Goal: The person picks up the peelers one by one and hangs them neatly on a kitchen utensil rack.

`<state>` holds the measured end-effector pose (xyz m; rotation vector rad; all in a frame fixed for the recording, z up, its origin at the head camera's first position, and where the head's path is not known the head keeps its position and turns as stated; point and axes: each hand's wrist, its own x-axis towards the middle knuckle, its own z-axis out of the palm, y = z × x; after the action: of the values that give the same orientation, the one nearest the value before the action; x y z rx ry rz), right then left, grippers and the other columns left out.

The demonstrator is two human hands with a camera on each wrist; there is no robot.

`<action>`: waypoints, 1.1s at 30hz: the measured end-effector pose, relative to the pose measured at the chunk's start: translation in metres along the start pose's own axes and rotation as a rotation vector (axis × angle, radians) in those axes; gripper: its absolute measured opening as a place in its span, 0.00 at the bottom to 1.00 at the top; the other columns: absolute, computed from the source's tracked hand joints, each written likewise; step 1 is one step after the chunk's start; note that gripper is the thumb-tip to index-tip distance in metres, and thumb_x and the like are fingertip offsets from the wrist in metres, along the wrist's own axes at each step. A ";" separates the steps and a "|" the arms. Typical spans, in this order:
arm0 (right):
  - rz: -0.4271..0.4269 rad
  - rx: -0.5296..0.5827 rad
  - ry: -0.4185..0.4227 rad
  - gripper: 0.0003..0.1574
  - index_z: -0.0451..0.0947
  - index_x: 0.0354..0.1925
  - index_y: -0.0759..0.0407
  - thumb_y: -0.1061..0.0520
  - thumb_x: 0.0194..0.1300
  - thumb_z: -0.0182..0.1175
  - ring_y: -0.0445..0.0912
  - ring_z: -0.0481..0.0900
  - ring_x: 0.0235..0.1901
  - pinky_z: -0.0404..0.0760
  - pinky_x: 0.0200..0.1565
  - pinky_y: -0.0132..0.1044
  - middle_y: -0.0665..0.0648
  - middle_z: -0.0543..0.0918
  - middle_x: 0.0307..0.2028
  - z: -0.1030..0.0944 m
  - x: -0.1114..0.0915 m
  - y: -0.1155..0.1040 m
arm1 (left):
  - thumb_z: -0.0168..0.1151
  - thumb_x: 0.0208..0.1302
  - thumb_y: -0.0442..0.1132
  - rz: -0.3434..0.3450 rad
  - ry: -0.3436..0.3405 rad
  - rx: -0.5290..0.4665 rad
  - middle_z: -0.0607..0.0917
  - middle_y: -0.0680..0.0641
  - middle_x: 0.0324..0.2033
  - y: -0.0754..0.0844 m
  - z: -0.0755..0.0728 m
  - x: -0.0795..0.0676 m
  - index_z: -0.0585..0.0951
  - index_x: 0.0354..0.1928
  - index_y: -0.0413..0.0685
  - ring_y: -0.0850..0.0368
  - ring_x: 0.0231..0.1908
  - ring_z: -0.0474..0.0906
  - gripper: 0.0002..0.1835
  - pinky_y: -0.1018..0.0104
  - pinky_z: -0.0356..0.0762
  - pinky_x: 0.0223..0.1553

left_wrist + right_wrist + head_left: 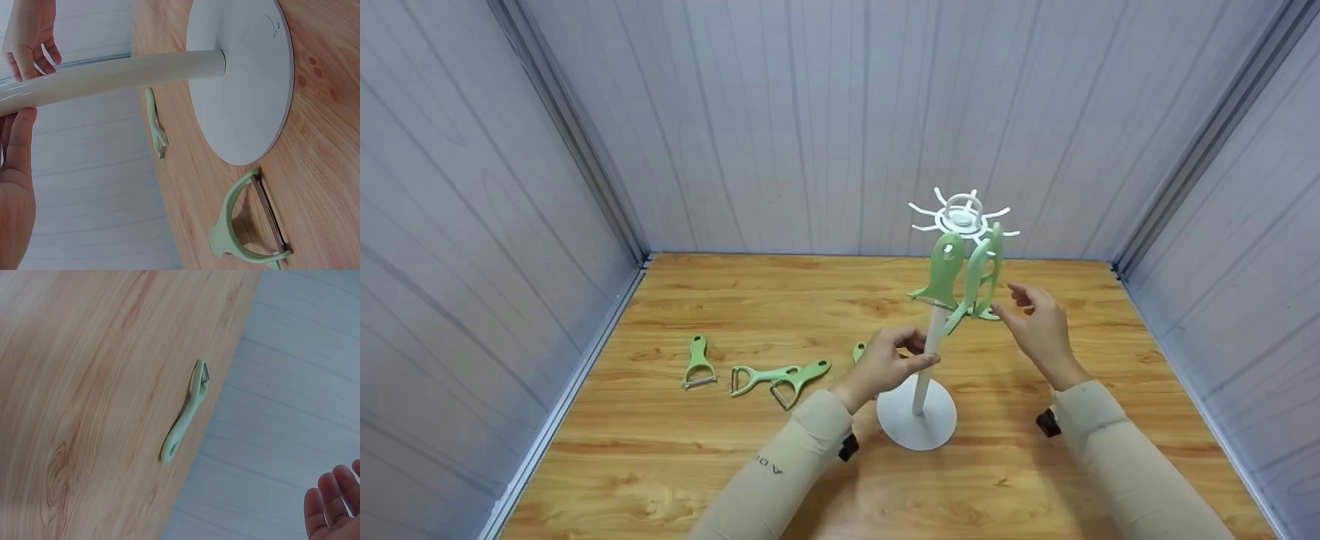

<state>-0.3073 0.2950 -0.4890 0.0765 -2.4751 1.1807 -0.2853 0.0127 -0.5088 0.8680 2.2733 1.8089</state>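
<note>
A white stand (917,431) with a round base, an upright pole and a ring of hooks (962,217) stands on the table, leaning slightly to the right in the head view. My left hand (885,364) grips the pole (112,79) about midway up. Three green peelers hang from the front hooks: a darker one (946,270), a pale one (975,274) and one behind (996,255). Beside them is my right hand (1041,326), fingers loosely bent and holding nothing, thumb tip close to the hanging peelers' lower ends.
On the wooden table (660,450) left of the stand lie a green peeler (698,360) and two overlapping ones, one pale (757,379), one darker (802,381). Another peeler (859,350) is partly hidden behind my left hand. The right wrist view shows a peeler (184,416) lying near the table's edge.
</note>
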 end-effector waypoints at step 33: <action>-0.010 -0.064 -0.328 0.37 0.75 0.75 0.57 0.50 0.74 0.73 0.71 0.68 0.76 0.65 0.75 0.74 0.71 0.74 0.75 0.026 0.026 0.047 | 0.73 0.73 0.37 0.013 0.001 0.020 0.92 0.46 0.41 0.000 0.000 0.001 0.90 0.48 0.44 0.67 0.40 0.85 0.07 0.67 0.86 0.48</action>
<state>-0.3495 0.3089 -0.5286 0.2849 -2.7884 1.1622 -0.2867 0.0130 -0.5084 0.8875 2.2957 1.7952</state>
